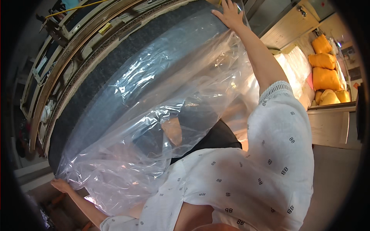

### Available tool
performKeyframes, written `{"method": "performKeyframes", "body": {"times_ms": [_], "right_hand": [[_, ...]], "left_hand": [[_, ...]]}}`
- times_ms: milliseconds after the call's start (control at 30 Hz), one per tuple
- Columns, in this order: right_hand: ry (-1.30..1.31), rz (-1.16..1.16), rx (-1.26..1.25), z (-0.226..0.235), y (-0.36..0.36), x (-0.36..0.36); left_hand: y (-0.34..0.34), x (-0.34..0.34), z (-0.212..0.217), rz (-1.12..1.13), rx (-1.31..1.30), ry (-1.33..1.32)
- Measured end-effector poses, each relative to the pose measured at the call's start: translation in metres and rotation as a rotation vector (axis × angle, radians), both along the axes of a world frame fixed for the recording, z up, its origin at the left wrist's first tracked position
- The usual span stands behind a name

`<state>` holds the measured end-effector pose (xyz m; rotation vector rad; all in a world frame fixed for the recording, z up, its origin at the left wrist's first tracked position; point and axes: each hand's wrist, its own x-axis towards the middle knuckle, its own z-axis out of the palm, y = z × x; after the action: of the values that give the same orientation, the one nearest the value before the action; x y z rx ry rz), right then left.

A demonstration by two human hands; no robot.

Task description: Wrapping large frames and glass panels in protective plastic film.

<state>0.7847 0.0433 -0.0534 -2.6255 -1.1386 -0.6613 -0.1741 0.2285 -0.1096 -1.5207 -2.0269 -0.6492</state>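
Note:
A large clear plastic sheet [135, 82] lies over the near side of a long dark grey surface [90, 73] and hangs in loose, shiny folds down in front of my body. At the lower left, my left hand [61, 185] is closed on the sheet's edge beside the corner of the dark surface. My right arm reaches far out to the upper right. There my right hand [231, 16] rests on the sheet near the surface's far end, its fingers spread apart.
Beyond the dark surface run metal and wooden rails [58, 69] of a machine frame, with a yellow cord [75, 8] across the top. Orange bundles [325, 79] are stacked at the right, near pale plastic-wrapped material [295, 71] and a wooden panel [291, 27].

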Motion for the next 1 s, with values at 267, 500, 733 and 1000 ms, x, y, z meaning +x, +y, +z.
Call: {"method": "performKeyframes", "body": {"times_ms": [267, 500, 733, 1000], "right_hand": [[0.242, 0.918, -0.041, -0.010, -0.045, -0.092], [0.006, 0.949, 0.096, -0.015, -0.012, -0.093], [0.361, 0.717, -0.090, 0.011, 0.031, -0.069], [0.853, 0.937, 0.407, 0.053, 0.065, -0.025]], "left_hand": [[-0.022, -0.032, 0.018, 0.278, 0.115, -0.677], [-0.087, -0.081, 0.055, -0.094, 0.251, -0.942], [-0.192, -0.106, 0.075, -0.258, -0.020, -1.320], [-0.135, -0.093, 0.102, -0.227, -0.186, -1.213]]}}
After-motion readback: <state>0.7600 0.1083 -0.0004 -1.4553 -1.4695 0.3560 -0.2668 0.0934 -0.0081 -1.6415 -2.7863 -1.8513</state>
